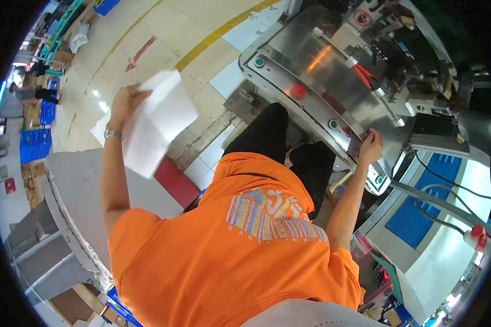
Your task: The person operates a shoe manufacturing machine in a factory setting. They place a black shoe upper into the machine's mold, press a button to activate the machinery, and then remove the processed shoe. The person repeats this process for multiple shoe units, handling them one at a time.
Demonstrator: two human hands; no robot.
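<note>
My left hand (126, 104), a metal-band watch on its wrist, is raised out to the left. Its fingers are closed on the upper edge of white paper sheets (161, 117), which hang creased and spread beside the forearm. My right hand (371, 147) is at the front edge of a steel-topped machine (333, 65), near the right end of its button panel. Its fingers are curled; whatever they may hold is too small to make out. Left of that hand, the panel carries a green button (333, 124) and a red mushroom button (298, 91).
A red-handled tool (362, 76) lies on the steel top near the machine's mechanism. A grey metal surface (82, 174) and red seat pad (177, 182) are at my left. Blue crates (35, 144) stand far left. Cables and a red plug (475, 238) are at right.
</note>
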